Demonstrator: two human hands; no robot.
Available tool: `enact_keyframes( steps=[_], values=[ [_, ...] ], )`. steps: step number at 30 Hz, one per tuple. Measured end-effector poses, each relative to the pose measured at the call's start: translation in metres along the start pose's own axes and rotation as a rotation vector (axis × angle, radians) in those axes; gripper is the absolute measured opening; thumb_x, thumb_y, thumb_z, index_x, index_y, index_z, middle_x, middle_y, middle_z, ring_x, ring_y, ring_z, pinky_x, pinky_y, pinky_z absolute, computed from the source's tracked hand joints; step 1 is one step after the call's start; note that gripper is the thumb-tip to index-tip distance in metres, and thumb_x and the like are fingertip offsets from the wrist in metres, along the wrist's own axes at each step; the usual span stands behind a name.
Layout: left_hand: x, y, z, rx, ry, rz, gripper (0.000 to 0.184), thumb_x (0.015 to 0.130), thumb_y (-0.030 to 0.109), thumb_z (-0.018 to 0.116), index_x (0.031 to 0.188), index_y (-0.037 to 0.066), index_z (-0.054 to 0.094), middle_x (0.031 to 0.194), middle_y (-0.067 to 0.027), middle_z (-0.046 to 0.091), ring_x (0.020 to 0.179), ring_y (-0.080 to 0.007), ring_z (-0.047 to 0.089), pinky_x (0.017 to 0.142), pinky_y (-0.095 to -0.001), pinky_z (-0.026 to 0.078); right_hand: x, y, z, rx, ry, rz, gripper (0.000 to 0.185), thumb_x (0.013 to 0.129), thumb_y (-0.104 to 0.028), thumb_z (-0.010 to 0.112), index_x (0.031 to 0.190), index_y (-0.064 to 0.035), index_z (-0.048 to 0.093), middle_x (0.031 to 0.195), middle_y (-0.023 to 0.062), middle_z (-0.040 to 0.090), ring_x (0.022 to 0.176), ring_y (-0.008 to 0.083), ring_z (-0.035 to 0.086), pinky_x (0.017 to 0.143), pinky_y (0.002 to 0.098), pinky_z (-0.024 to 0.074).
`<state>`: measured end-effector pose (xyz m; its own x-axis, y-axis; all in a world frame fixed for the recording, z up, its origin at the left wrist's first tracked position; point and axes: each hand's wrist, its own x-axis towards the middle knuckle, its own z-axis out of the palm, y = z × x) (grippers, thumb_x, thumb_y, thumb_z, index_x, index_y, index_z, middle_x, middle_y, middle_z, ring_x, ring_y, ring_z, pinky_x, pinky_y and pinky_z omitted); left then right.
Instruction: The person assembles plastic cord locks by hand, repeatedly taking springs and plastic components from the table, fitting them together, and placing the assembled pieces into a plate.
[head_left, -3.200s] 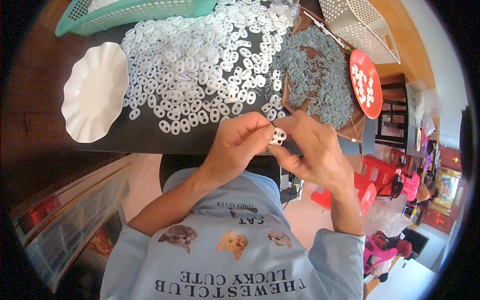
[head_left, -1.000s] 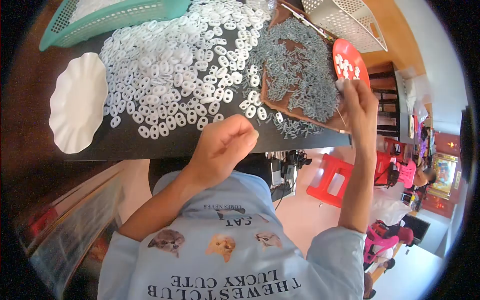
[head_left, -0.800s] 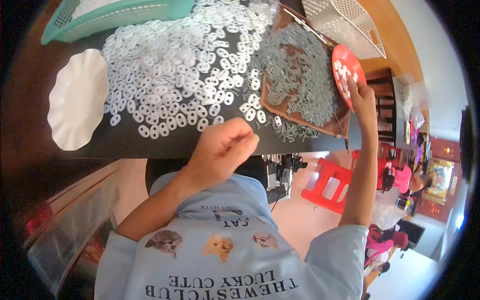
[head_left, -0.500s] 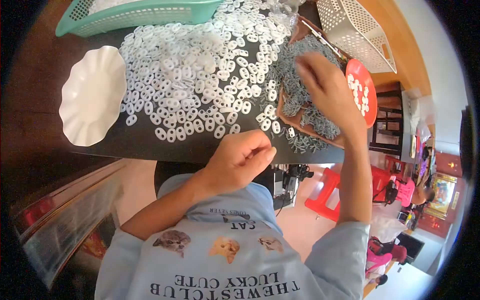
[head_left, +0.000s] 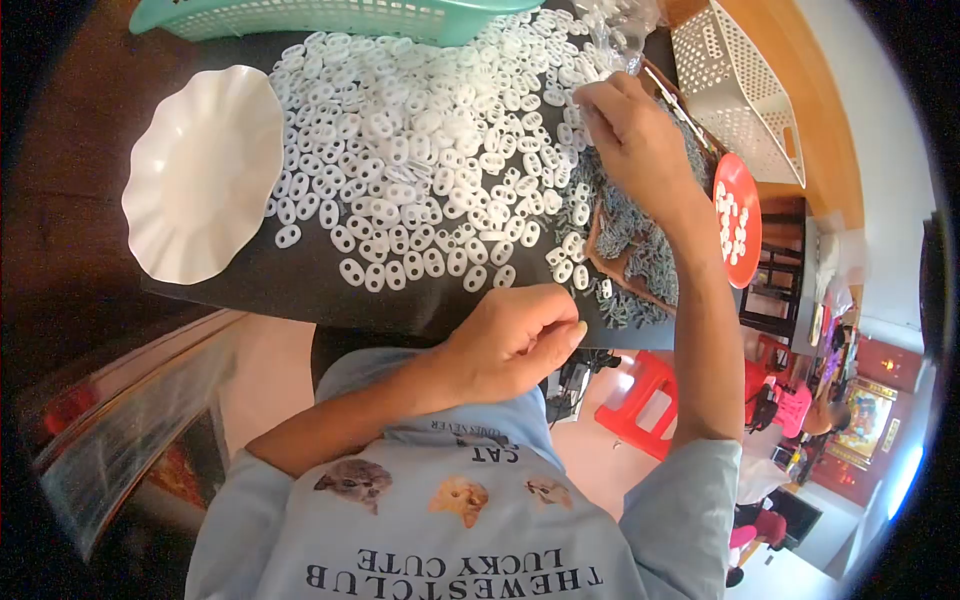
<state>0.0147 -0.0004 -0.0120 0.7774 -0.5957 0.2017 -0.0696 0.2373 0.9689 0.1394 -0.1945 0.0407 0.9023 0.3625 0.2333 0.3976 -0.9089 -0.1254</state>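
Observation:
My left hand (head_left: 520, 340) is curled closed at the table's near edge, thumb against the bent fingers; anything inside it is hidden. My right hand (head_left: 640, 145) reaches over the pile of small grey screw-like pieces (head_left: 628, 235), its fingers bent down and drawn together. Its fingertips are at the edge of the spread of white oval plastic pieces with two holes (head_left: 400, 150); whether they pinch one does not show. The grey pile lies on a brown tray (head_left: 600, 250), partly covered by my right hand and forearm.
A white scalloped dish (head_left: 205, 175) stands left on the dark table (head_left: 240, 295). A green basket (head_left: 340, 18) is at the back, with a clear plastic bag (head_left: 620, 30) and a white perforated basket (head_left: 735, 90) farther right. A red plate (head_left: 738, 185) holds small white pieces. Below is a red stool (head_left: 640, 405).
My right hand has moved from over the grey pile towards the far white pieces. My left hand stays curled near the table edge. The whole view has shifted slightly.

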Motion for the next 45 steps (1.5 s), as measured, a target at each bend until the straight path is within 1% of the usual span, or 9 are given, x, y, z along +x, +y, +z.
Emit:
enact_keyframes(
  steps=[6, 8, 11, 16, 18, 27, 34, 42, 45],
  values=[
    [-0.001, 0.002, -0.001, 0.007, 0.008, 0.02, 0.015, 0.09, 0.009, 0.059, 0.079, 0.002, 0.052, 0.062, -0.0018, 0.045, 0.054, -0.0077, 0.04, 0.047, -0.0268, 0.034, 0.023, 0.012, 0.013, -0.021, 0.036, -0.04, 0.014, 0.086, -0.011, 0.055, 0.096, -0.0089, 0.065, 0.092, 0.015, 0.059, 0.083, 0.036, 0.063, 0.071, 0.0442, 0.0511],
    [0.0, 0.004, -0.001, -0.006, 0.0, -0.025, 0.016, 0.09, 0.009, 0.059, 0.078, 0.002, 0.051, 0.063, -0.002, 0.045, 0.053, -0.0078, 0.04, 0.047, -0.0268, 0.034, 0.028, 0.013, 0.019, -0.127, -0.033, -0.035, 0.013, 0.086, -0.011, 0.058, 0.098, -0.0097, 0.065, 0.088, 0.0101, 0.059, 0.08, 0.0316, 0.062, 0.069, 0.0397, 0.0486],
    [0.0, 0.003, 0.0, -0.002, 0.004, -0.015, 0.016, 0.09, 0.009, 0.059, 0.078, 0.001, 0.052, 0.063, -0.0023, 0.046, 0.053, -0.0081, 0.041, 0.047, -0.027, 0.034, 0.028, 0.001, 0.009, -0.085, -0.149, -0.05, 0.013, 0.086, -0.012, 0.058, 0.097, -0.0104, 0.065, 0.088, 0.0101, 0.059, 0.082, 0.0317, 0.062, 0.07, 0.0402, 0.0487],
    [-0.001, 0.001, 0.0, -0.002, 0.0, 0.001, 0.015, 0.091, 0.009, 0.059, 0.079, 0.001, 0.052, 0.063, -0.0022, 0.046, 0.053, -0.0081, 0.042, 0.046, -0.027, 0.034, 0.028, 0.002, 0.004, -0.079, -0.082, -0.064, 0.011, 0.085, -0.011, 0.058, 0.094, -0.007, 0.064, 0.09, 0.0108, 0.06, 0.084, 0.0329, 0.062, 0.071, 0.0419, 0.0482],
    [-0.001, 0.002, -0.001, 0.015, -0.002, 0.004, 0.015, 0.091, 0.009, 0.059, 0.08, 0.001, 0.053, 0.063, -0.0022, 0.046, 0.053, -0.008, 0.043, 0.046, -0.0269, 0.035, 0.031, 0.002, 0.005, -0.087, -0.109, -0.083, 0.013, 0.085, -0.016, 0.057, 0.089, -0.0051, 0.064, 0.09, 0.0158, 0.061, 0.084, 0.0368, 0.063, 0.072, 0.0474, 0.0499],
    [0.0, 0.002, 0.002, -0.001, -0.001, 0.02, 0.015, 0.09, 0.009, 0.059, 0.079, 0.001, 0.053, 0.063, -0.0024, 0.046, 0.052, -0.0089, 0.042, 0.047, -0.0277, 0.035, 0.036, -0.012, 0.012, -0.167, -0.242, 0.011, 0.023, 0.083, -0.023, 0.06, 0.08, -0.001, 0.064, 0.083, 0.0178, 0.063, 0.082, 0.0368, 0.063, 0.074, 0.0469, 0.0491],
    [-0.003, 0.008, 0.002, 0.046, -0.002, -0.124, 0.016, 0.091, 0.011, 0.057, 0.079, 0.001, 0.052, 0.063, -0.0017, 0.045, 0.055, -0.0091, 0.041, 0.051, -0.0268, 0.035, 0.041, -0.041, 0.0, -0.204, -0.198, 0.028, 0.013, 0.072, -0.005, 0.055, 0.076, 0.0023, 0.065, 0.075, 0.0223, 0.066, 0.073, 0.0379, 0.067, 0.064, 0.0471, 0.0531],
    [-0.006, 0.004, 0.006, 0.045, 0.019, -0.094, 0.016, 0.093, 0.011, 0.054, 0.079, 0.002, 0.052, 0.066, 0.0007, 0.047, 0.057, -0.008, 0.041, 0.052, -0.025, 0.035, 0.026, -0.036, -0.01, -0.161, -0.117, 0.05, 0.011, 0.074, -0.007, 0.058, 0.076, -0.0025, 0.067, 0.078, 0.0186, 0.067, 0.074, 0.0362, 0.067, 0.063, 0.0465, 0.0532],
    [-0.008, 0.003, 0.009, -0.222, 0.094, -0.117, 0.011, 0.094, 0.008, 0.048, 0.088, 0.001, 0.053, 0.07, -0.0037, 0.051, 0.055, -0.0068, 0.042, 0.049, -0.023, 0.034, -0.02, -0.05, -0.043, 0.115, -0.027, 0.026, 0.01, 0.077, -0.01, 0.057, 0.075, -0.0012, 0.061, 0.076, 0.0188, 0.062, 0.071, 0.039, 0.061, 0.061, 0.0467, 0.0493]
  ],
)
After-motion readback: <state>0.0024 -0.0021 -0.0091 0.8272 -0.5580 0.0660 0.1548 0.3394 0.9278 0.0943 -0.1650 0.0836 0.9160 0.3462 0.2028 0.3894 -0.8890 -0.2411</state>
